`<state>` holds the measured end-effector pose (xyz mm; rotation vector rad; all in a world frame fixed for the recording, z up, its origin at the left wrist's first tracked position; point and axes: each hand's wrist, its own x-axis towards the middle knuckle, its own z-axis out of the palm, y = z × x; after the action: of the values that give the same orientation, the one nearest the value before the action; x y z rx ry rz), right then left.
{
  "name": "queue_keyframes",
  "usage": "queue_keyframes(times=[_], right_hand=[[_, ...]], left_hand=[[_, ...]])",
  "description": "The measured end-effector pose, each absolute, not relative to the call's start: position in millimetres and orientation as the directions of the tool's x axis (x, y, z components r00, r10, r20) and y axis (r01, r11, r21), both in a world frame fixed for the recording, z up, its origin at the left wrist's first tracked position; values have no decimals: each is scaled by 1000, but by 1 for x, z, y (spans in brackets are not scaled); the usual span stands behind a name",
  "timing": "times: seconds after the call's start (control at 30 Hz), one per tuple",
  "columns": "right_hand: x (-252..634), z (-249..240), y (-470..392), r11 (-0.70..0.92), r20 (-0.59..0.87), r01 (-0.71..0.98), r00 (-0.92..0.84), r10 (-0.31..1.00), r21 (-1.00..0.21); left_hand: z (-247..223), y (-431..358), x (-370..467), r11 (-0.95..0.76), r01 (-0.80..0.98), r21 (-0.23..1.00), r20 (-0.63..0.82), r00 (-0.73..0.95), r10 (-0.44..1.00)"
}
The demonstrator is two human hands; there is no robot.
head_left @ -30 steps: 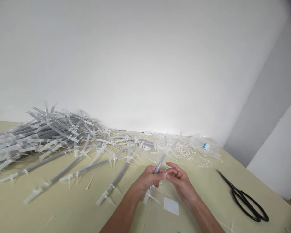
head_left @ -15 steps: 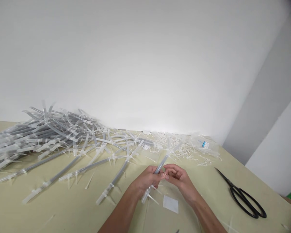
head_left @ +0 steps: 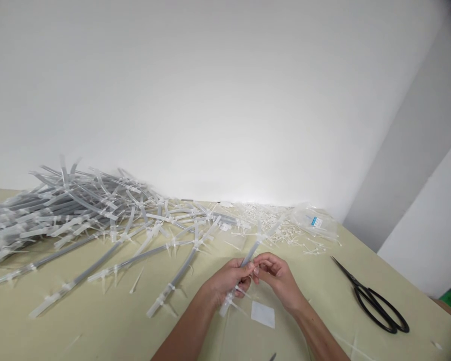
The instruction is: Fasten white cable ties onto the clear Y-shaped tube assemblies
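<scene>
My left hand (head_left: 228,280) is closed around a grey plastic tube (head_left: 251,252) that slants up and away from me. Clear branches fork off at its far end, and cable ties (head_left: 242,292) stick out near its lower end. Beside it, my right hand (head_left: 280,281) has thumb and forefinger pinched together against my left fingertips. Whatever the pinch holds is too small and covered to make out. Under my wrists lies a small white square (head_left: 263,314) on the table (head_left: 195,336).
A large pile of similar tube assemblies (head_left: 78,200) fills the left back. Loose white cable ties (head_left: 276,223) are scattered near the wall, beside a clear plastic bag (head_left: 317,225) with a blue label. Black scissors (head_left: 372,298) lie at right.
The view has shifted slightly, so things on the table appear a little further left. Both hands keep nearly the same place on the tube, with the right fingers slightly changed.
</scene>
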<state>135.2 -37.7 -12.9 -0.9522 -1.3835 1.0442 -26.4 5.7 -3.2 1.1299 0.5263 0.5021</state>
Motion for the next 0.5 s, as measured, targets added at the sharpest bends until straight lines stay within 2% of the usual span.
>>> queue_keyframes(times=[0.23,0.5], right_hand=[[135,-13,-38,319,318,52,-35,948,-946],[135,-18,-34,335,339,94,29,940,-937]], left_hand=[[-7,8,-23,442,-144,885,-184,765,617],[-5,7,-19,475,-199,857,-194,730,655]])
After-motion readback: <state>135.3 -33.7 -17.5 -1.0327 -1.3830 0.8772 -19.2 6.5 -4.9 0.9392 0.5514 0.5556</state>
